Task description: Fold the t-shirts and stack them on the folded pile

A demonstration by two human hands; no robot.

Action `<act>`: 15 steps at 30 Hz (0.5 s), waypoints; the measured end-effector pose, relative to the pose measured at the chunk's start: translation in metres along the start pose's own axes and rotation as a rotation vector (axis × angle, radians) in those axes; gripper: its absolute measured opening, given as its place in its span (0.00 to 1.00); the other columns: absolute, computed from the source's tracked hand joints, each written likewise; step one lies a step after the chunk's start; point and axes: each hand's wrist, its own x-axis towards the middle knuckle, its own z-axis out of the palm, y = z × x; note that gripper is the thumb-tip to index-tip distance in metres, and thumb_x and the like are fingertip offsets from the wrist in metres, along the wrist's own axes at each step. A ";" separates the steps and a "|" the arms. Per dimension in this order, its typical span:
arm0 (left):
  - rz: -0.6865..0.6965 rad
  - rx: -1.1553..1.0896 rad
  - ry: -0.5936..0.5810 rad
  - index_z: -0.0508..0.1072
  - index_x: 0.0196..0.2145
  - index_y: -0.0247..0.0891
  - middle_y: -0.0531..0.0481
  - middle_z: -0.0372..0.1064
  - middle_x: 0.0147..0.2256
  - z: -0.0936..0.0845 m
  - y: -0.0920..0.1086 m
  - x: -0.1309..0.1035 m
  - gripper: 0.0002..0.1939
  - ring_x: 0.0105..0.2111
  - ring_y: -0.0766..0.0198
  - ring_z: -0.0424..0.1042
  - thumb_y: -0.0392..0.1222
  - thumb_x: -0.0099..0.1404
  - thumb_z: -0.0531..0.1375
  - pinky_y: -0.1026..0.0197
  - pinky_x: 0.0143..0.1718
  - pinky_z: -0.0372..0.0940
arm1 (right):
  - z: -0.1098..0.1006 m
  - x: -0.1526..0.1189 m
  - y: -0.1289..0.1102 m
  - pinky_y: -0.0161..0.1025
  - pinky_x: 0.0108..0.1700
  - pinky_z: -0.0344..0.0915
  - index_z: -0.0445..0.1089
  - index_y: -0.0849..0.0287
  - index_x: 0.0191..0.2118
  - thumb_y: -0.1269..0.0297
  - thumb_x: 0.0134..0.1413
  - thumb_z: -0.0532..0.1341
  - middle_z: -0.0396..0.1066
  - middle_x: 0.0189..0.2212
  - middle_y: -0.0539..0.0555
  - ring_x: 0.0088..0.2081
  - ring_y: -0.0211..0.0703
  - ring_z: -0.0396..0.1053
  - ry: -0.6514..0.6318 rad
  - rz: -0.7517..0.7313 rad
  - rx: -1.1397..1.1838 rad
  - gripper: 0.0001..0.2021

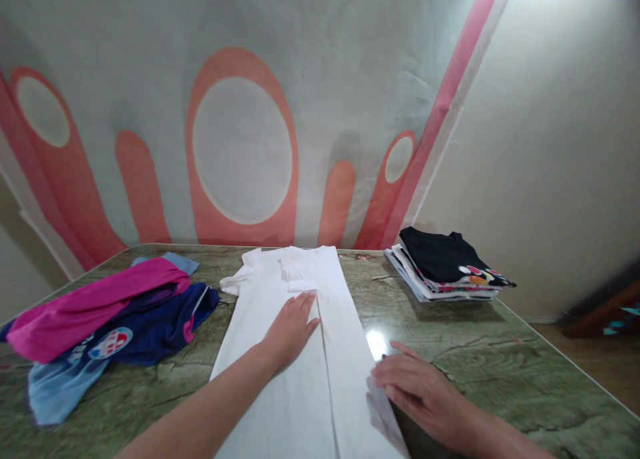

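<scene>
A white T-shirt lies flat in front of me, its right side folded inward over the body. The folded edge runs lengthwise near the middle, with a sleeve turned back near the top. On the left, the other sleeve still sticks out. My left hand rests flat on the shirt beside that edge, fingers extended and holding nothing. My right hand is at the shirt's right edge, fingers loosely bent and apart; its fingertips are at the fabric, and I see no grip on it.
Loose pink and navy clothes with light blue fabric lie heaped on the left of the wood-patterned table. A folded stack topped by a black shirt sits at the back right. Behind the table stands a wall with orange shapes.
</scene>
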 end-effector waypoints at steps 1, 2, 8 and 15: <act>-0.004 0.011 0.005 0.59 0.62 0.34 0.38 0.55 0.63 0.002 -0.001 0.000 0.25 0.64 0.54 0.53 0.47 0.71 0.48 0.47 0.64 0.48 | 0.002 0.010 0.006 0.50 0.66 0.50 0.70 0.51 0.52 0.66 0.65 0.52 0.73 0.49 0.54 0.53 0.41 0.69 0.052 0.011 0.002 0.14; 0.004 0.022 0.004 0.60 0.61 0.34 0.39 0.55 0.63 0.003 -0.002 0.001 0.24 0.64 0.54 0.53 0.47 0.71 0.47 0.47 0.64 0.48 | 0.005 0.024 0.013 0.50 0.65 0.52 0.70 0.52 0.53 0.67 0.65 0.52 0.72 0.51 0.55 0.54 0.41 0.68 0.090 0.012 0.000 0.15; 0.060 0.092 -0.094 0.57 0.64 0.41 0.44 0.50 0.66 -0.004 -0.007 -0.003 0.27 0.66 0.55 0.48 0.53 0.72 0.45 0.46 0.64 0.46 | 0.050 0.124 0.053 0.48 0.64 0.56 0.58 0.62 0.63 0.71 0.64 0.46 0.56 0.64 0.61 0.64 0.45 0.54 0.137 0.030 0.001 0.23; 0.069 0.061 -0.208 0.48 0.67 0.46 0.48 0.40 0.68 -0.016 -0.015 -0.003 0.30 0.67 0.57 0.41 0.58 0.72 0.39 0.45 0.65 0.39 | 0.073 0.139 0.046 0.55 0.67 0.42 0.48 0.66 0.67 0.56 0.67 0.46 0.45 0.67 0.63 0.68 0.50 0.40 0.023 0.129 -0.210 0.28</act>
